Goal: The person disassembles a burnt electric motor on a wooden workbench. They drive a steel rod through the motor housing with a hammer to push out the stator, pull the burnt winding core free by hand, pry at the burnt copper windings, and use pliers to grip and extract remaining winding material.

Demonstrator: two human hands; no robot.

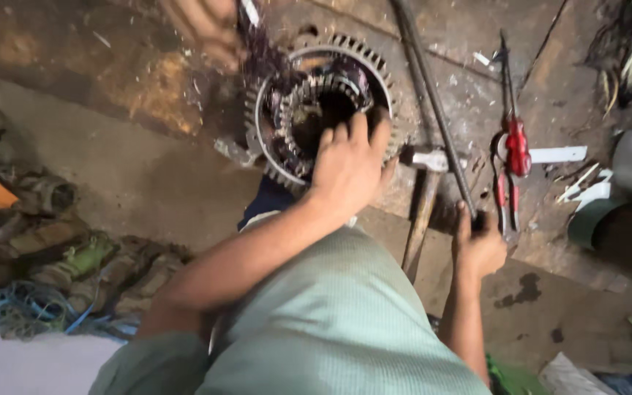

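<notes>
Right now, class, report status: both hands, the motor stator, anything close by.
Left hand flat on the finned motor stator. Right hand closed on the long metal rod. Hammer, red pliers alongside; another person's hand at the far rim.

A single head-worn camera looks steeply down from close above the person's knee onto the floor [148,183], with no second view

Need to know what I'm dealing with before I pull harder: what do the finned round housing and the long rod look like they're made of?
The finned round housing looks like cast metal, dull grey and grimy, judging by its evenly spaced ribs and pale worn rim. The long rod looks like steel, dark and matte, thin and straight; the right hand holds its lower end. The left hand rests on the housing.
</notes>
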